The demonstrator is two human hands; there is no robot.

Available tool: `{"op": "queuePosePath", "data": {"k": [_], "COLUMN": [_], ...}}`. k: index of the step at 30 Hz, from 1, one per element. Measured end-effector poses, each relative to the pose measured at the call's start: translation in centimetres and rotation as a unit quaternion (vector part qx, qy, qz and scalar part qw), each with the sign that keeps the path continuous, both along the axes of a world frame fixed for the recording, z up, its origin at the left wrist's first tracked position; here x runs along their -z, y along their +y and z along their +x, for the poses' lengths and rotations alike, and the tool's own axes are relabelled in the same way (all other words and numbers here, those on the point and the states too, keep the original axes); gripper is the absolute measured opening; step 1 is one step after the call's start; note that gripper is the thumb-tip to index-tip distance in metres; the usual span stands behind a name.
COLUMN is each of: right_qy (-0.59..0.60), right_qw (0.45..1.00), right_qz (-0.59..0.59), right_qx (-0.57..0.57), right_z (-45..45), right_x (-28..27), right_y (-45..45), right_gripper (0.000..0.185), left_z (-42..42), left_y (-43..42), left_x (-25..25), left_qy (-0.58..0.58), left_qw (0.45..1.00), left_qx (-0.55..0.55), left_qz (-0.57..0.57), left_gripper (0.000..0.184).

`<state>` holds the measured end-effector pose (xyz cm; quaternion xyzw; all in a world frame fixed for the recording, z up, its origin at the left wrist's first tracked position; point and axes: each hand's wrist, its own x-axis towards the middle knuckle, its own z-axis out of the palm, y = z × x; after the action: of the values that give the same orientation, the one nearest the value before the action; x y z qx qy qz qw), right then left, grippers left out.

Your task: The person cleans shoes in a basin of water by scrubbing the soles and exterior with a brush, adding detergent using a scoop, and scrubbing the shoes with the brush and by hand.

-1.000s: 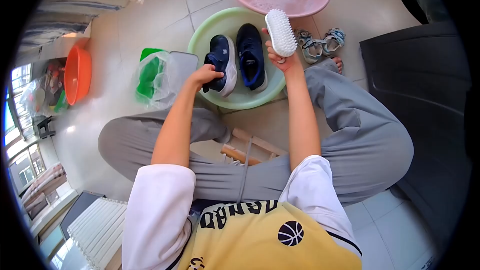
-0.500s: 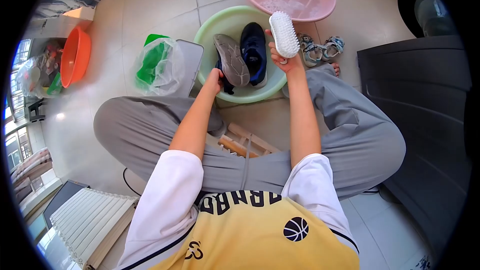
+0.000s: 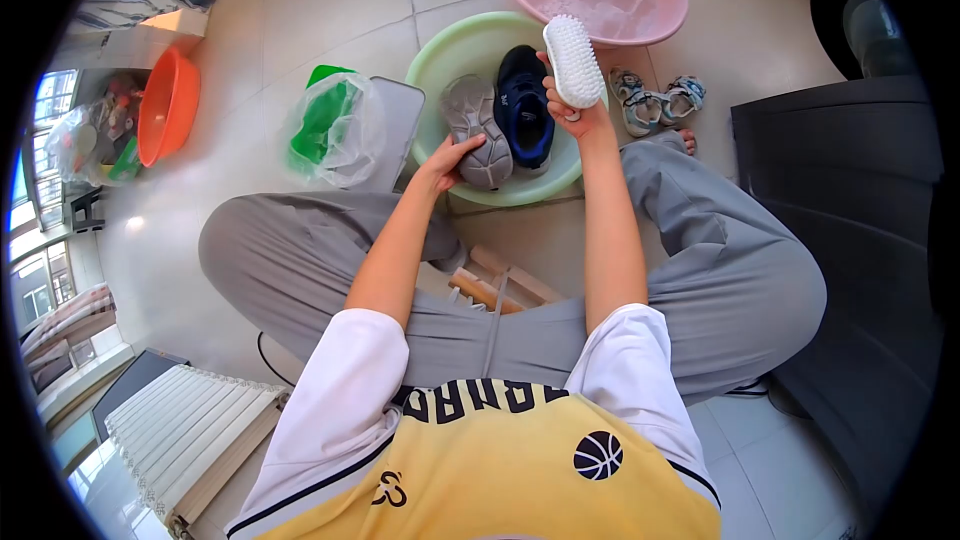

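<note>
A white scrubbing brush (image 3: 575, 62), bristles facing up, is gripped by my right hand (image 3: 583, 118) above the right rim of the light green basin (image 3: 432, 62). In that basin lie two dark blue shoes. One shoe (image 3: 476, 130) is turned over, its grey sole showing, and my left hand (image 3: 446, 162) grips its near end with the thumb across the sole. The other shoe (image 3: 526, 105) rests right beside it with its opening up, touched by neither hand.
Behind the green basin stands a pink basin (image 3: 672, 15) of sudsy water. Sandals (image 3: 648, 100) lie to the right, near a black cabinet (image 3: 835, 150). At left are a green bin with a plastic bag (image 3: 340, 135) and an orange basin (image 3: 165, 105). A wooden stool (image 3: 505, 280) is under my legs.
The overturned shoe has swung so its sole faces up more fully, and my left thumb has moved onto the sole. The brush stays in my right hand. The whole view has shifted slightly.
</note>
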<state>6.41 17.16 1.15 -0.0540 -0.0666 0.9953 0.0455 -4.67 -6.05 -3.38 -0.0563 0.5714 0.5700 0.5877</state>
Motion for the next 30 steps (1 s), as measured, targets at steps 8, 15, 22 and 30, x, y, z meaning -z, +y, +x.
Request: {"op": "queuePosePath", "data": {"k": [8,15,22,30], "right_qy": [0.054,-0.022,-0.052,0.012], "right_qw": [0.998,0.994,0.990,0.995], "right_qz": [0.022,0.109,0.129,0.060], "right_qx": [0.004,0.001,-0.023,-0.084], "right_z": [-1.2,-0.6,-1.5,-0.9], "right_x": [-1.6,-3.3,-0.3,0.1], "right_y": [0.4,-0.4,-2.1,-2.9], "right_gripper": [0.038,0.025,0.024,0.037], "left_z": [-5.3,-21.9,-17.0,-6.2], "left_y": [0.9,-11.8,-34.6,-33.3], "left_x": [-6.9,-30.9,-22.8,-8.8], "left_qy": [0.274,0.324,0.249,0.193], "left_qw": [0.890,0.722,0.905,0.917], "left_qx": [0.218,0.388,-0.032,-0.228], "left_qz": [-0.291,-0.473,-0.344,-0.264], "left_gripper": [0.074,0.053,0.041,0.040]}}
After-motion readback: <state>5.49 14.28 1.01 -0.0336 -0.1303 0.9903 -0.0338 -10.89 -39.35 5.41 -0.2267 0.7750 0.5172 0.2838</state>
